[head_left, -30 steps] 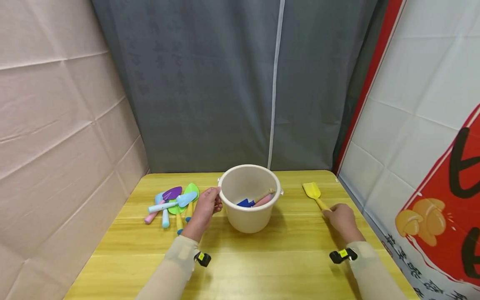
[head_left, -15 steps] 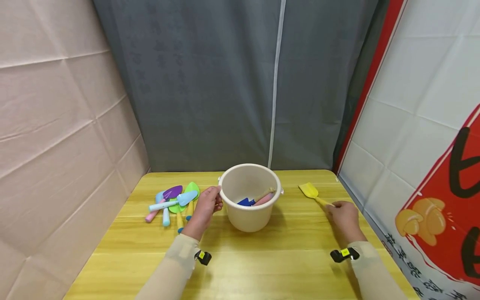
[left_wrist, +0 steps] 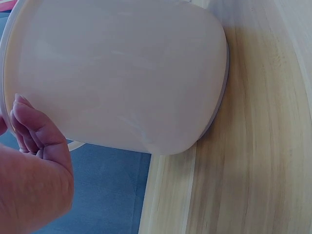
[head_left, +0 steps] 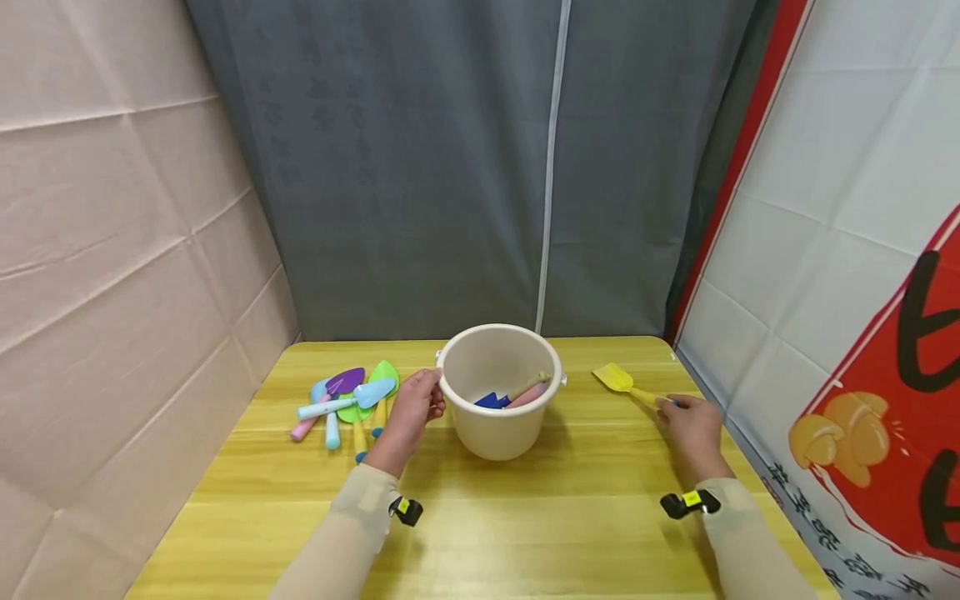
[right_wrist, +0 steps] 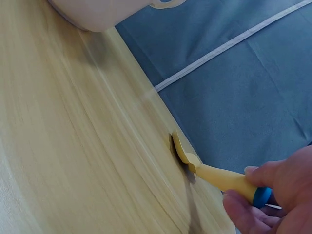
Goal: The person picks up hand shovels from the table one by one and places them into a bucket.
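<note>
Rt of bucket (head_left: 498, 439) | R grip (head_left: 692, 425) pinches shovel (head_left: 617, 378) hdl (right_wrist: 224, 178) end | L grip (head_left: 409, 413) pinches rim (head_left: 498, 414)

The wood-grained surface (head_left: 525, 533) is yellow; near its right edge, a yellow shovel (head_left: 615, 378) (blue at the handle's end (right_wrist: 262, 196)); toward its left edge, a purple trowel (head_left: 347, 380); between them, a cream bucket (head_left: 498, 431).

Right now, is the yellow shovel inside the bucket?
No, the right hand holds the yellow shovel outside the bucket, to its right in the head view.
</note>
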Motion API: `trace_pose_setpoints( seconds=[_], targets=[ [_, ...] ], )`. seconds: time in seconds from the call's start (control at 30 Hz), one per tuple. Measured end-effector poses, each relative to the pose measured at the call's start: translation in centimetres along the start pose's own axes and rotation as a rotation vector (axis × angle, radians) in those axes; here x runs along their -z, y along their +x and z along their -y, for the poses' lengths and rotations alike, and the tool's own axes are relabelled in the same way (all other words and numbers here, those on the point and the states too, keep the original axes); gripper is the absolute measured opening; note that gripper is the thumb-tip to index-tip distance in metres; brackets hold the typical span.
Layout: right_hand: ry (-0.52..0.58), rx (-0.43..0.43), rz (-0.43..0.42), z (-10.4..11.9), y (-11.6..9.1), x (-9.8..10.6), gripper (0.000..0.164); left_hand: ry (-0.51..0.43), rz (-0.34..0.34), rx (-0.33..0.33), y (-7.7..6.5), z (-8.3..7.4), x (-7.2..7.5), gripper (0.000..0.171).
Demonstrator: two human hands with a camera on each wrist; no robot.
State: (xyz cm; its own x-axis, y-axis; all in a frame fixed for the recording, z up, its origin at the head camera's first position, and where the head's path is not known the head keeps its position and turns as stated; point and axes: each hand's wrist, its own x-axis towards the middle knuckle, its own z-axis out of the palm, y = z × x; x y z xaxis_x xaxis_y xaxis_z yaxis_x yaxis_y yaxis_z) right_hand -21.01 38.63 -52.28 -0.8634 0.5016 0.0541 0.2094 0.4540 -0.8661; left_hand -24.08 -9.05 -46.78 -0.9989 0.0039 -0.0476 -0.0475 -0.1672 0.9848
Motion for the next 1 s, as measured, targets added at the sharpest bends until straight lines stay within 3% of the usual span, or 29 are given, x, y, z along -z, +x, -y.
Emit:
trace_pose_setpoints(
  seconds=[0.5,0.73,1.0],
  targets=[
    [0.192,-0.009,-0.018,2.0,0.0,0.6,0.048,0.002,0.001,0.011,0.1,-0.3,-0.1,0.036],
    [0.207,-0.017,-0.009,4.1,-0.2,1.2,0.050,-0.017,-0.001,0.000,0.0,-0.1,-0.1,0.037],
    [0.356,-0.012,0.017,6.6,-0.5,1.8,0.049,-0.024,0.002,-0.006,-0.1,0.0,-0.1,0.036]
  ],
)
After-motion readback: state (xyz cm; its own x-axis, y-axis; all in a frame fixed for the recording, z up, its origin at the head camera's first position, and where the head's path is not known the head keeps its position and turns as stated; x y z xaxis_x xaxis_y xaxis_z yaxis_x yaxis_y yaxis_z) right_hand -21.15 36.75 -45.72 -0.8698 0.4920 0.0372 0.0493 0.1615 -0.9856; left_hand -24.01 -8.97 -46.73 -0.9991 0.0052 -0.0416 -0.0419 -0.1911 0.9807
